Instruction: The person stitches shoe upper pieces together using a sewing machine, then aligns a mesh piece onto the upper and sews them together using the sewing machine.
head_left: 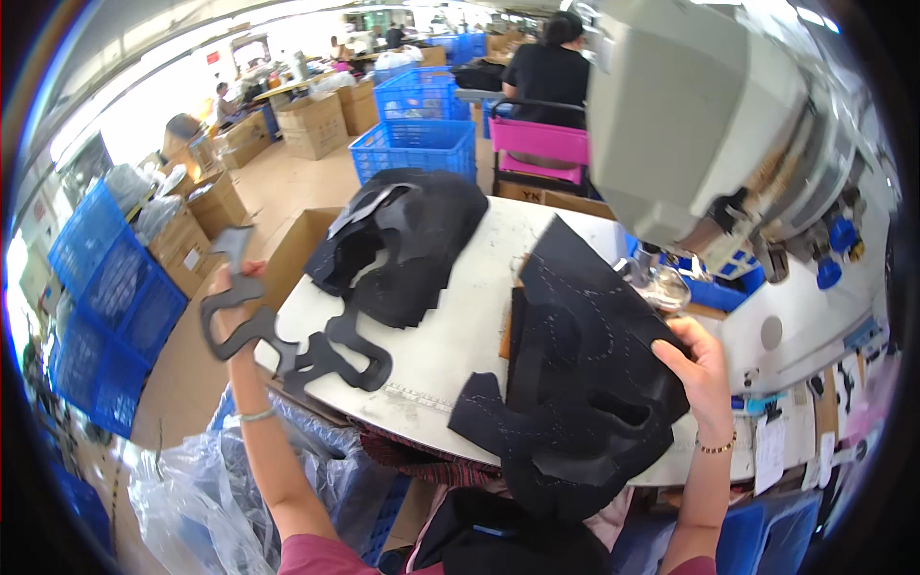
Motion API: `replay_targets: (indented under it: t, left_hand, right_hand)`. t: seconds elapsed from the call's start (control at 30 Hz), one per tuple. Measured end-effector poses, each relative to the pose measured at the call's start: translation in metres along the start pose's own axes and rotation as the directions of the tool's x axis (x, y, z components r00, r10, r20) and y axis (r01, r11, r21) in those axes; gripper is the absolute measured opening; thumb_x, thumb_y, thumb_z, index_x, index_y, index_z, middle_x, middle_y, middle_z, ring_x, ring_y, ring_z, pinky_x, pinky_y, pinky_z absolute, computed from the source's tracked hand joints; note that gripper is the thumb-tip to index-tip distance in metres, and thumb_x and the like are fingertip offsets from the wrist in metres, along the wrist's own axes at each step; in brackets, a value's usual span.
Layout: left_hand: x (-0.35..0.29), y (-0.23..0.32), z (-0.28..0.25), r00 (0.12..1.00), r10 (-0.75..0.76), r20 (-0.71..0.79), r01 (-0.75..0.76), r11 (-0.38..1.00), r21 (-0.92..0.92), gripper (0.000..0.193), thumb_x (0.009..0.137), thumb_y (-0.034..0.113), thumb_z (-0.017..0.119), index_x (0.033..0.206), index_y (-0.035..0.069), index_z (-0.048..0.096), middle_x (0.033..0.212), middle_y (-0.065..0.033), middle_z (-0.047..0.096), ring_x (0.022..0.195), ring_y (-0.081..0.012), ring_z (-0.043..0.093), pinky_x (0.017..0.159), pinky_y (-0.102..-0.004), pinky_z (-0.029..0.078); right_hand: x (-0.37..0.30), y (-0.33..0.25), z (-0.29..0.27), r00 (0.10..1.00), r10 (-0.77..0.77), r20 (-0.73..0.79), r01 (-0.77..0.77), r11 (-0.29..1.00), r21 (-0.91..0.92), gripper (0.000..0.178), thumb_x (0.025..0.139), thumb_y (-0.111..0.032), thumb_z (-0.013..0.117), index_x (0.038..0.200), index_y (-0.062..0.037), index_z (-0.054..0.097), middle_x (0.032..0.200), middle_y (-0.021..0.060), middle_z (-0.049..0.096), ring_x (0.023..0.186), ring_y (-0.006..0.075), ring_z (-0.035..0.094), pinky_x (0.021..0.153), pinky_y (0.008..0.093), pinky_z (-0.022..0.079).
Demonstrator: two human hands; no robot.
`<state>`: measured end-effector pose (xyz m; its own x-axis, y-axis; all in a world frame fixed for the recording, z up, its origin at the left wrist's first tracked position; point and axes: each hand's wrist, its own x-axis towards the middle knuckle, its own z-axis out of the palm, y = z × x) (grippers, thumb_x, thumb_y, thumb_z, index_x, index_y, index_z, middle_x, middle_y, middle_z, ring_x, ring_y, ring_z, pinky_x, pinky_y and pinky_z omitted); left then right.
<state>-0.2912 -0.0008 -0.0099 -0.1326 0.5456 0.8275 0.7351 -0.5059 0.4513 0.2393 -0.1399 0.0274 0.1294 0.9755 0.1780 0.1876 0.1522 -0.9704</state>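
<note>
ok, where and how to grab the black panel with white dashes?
Probably pinch the panel by its right edge, from the right, thumb on top, as the right hand does: it looks thin, and that edge is solid, clear of the dark opening.

The left forearm (271, 463) comes in bare at 7 o'clock and slants toward 11 o'clock, ending in the left hand (229, 321) at 9 o'clock. That hand is raised, its grip closed, and fingertips show toward 1 o'clock; the rest of the fingers are partly covered, so their exact bend cannot be told. The right forearm (698, 494), also bare, rises from between 4 and 5 o'clock almost straight toward 12. The right hand (707, 362) sits between 3 and 4 o'clock in a pinch, thumb extended toward 10 o'clock, the fingers curled just above it. The two hands are well apart.
</note>
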Motion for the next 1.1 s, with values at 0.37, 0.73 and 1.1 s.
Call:
replay_targets:
  t: [0.37,0.73,1.1]
  left_hand:
    - [-0.075,0.264,0.084,0.846,-0.197,0.495,0.48,0.685,-0.548,0.011,0.089,0.013,0.054,0.084,0.008,0.046,0.061,0.005,0.041,0.043,-0.002,0.033,0.043,-0.0184,0.032]
    - [-0.099,0.328,0.158,0.538,-0.114,0.835,0.729,0.559,-0.394,0.02,0.095,0.018,0.05,0.087,0.002,0.041,0.056,-0.0046,0.055,0.041,-0.0094,0.053,0.036,-0.0205,0.04]
    - [-0.043,0.34,0.12,0.786,0.496,0.367,-0.395,0.862,-0.318,0.044,0.061,0.013,0.084,0.09,0.003,0.053,0.088,-0.0103,0.054,0.075,-0.0244,0.053,0.066,-0.0329,0.046]
  right_hand:
    - [0.007,-0.006,0.001,0.981,-0.192,0.031,0.188,0.898,-0.397,0.033,0.072,-0.011,0.059,0.103,0.0017,0.056,0.079,0.0171,0.062,0.059,0.0216,0.058,0.057,0.0309,0.045]
    - [0.008,0.024,-0.007,0.982,-0.17,0.077,0.177,0.979,-0.096,0.033,0.077,-0.016,0.06,0.105,0.0015,0.058,0.062,0.0073,0.056,0.05,0.0063,0.045,0.048,0.025,0.037]
    - [-0.014,-0.023,-0.023,0.954,-0.092,0.285,0.037,0.98,0.194,0.025,0.088,-0.022,0.061,0.095,0.002,0.062,0.071,0.0049,0.058,0.067,0.0029,0.047,0.058,0.0217,0.039]
